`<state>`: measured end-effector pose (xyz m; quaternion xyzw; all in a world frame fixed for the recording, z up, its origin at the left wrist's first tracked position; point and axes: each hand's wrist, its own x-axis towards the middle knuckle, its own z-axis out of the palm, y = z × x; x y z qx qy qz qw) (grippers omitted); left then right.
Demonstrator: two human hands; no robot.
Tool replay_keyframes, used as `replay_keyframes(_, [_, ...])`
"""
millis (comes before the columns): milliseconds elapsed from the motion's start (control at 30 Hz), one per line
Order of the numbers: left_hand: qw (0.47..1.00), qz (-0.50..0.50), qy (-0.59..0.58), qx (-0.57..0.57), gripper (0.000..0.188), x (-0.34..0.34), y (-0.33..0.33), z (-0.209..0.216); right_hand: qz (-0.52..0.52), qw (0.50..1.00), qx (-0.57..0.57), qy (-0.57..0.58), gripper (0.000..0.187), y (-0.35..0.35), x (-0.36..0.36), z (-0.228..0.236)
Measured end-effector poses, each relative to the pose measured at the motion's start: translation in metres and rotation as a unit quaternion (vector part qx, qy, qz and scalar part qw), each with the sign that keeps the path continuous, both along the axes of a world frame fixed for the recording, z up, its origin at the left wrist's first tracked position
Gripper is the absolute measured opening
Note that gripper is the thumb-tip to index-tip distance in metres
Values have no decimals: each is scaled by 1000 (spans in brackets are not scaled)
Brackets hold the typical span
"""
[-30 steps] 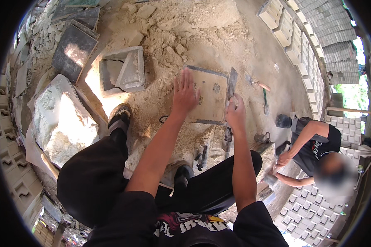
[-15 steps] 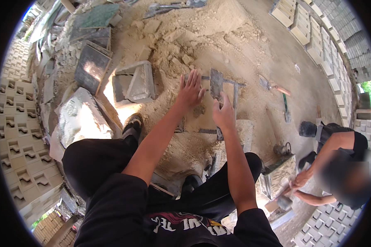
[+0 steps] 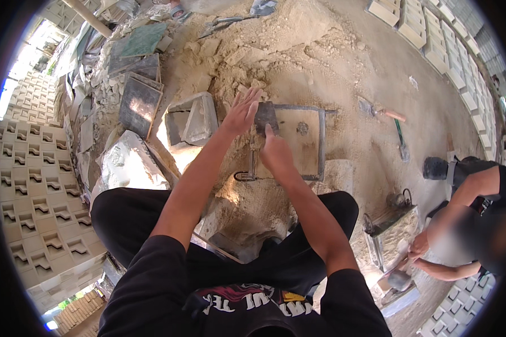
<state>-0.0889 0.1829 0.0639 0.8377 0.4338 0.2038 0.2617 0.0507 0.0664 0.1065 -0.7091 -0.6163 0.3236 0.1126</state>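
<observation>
A rectangular dark metal frame (image 3: pixel 321 146) lies on the sandy ground in front of me. Pale, smoothed sandy material (image 3: pixel 292 154) fills it, with a small dark patch near the middle. My right hand (image 3: pixel 276 153) grips a trowel (image 3: pixel 266 117), its index finger stretched along the flat, dark, squarish blade; the handle is hidden. The blade lies over the frame's far left corner. Just left of the blade, my left hand (image 3: pixel 243 112) is open, fingers stretched out, holding nothing I can see. It hovers over or rests on loose sand; I cannot tell which.
Beyond the frame rises a sand heap (image 3: pixel 298 33). A cracked concrete block (image 3: pixel 199 121) and dark boards (image 3: pixel 141 104) lie left. A small trowel (image 3: pixel 396 116) lies right. A co-worker (image 3: pixel 461 219) crouches at lower right, near a dusty mould (image 3: pixel 391 222). Stacked blocks (image 3: pixel 31 185) line the left.
My right hand has moved left with the trowel, from the frame's right part to its far left corner. My left hand has shifted left, off the frame. The view has shifted slightly.
</observation>
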Motion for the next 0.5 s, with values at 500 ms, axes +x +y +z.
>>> replay_keyframes(500, [960, -220, 171, 11, 64, -45, -159, -13, 34, 993, -72, -90, 70, -165, -63, -27])
